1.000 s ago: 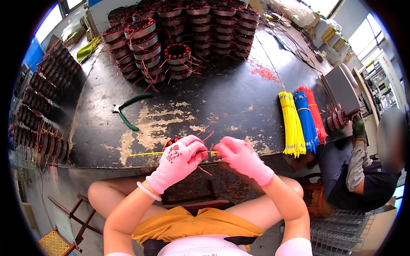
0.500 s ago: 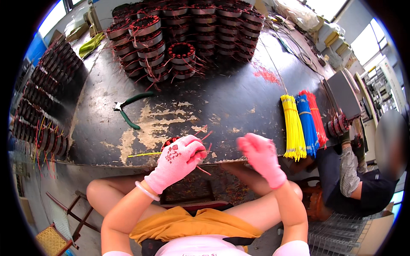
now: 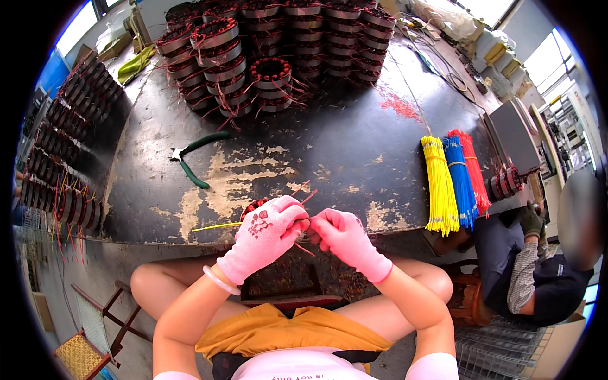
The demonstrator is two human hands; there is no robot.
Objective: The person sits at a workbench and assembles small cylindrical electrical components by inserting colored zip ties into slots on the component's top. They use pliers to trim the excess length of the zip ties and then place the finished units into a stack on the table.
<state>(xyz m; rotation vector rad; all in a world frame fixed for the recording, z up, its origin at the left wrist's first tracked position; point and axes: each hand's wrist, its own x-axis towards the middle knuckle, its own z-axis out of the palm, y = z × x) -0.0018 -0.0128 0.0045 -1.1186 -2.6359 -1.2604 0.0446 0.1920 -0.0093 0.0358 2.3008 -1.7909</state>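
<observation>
At the table's front edge my left hand (image 3: 266, 237), in a pink glove, lies over a stator (image 3: 254, 206) with red windings and covers most of it. Its thumb and fingers pinch a thin reddish wire. Close by on the right, my gloved right hand (image 3: 345, 240) has its fingertips closed at the end of that wire, almost touching the left fingertips. Other reddish leads (image 3: 308, 194) stick out past the left hand. A yellow wire (image 3: 215, 226) runs out to the left from the stator.
Green-handled cutters (image 3: 197, 158) lie spread on the worn black table (image 3: 342, 152). Stacked stators (image 3: 272, 79) fill the back, with more at far left (image 3: 69, 206). Yellow (image 3: 438, 183), blue (image 3: 461, 180) and red wire bundles (image 3: 476, 171) lie at right. A co-worker (image 3: 538, 272) sits beyond them.
My right hand has come left and down from above the table's edge to my left hand's fingertips, and its fingers have closed there. My left hand has stayed nearly in place.
</observation>
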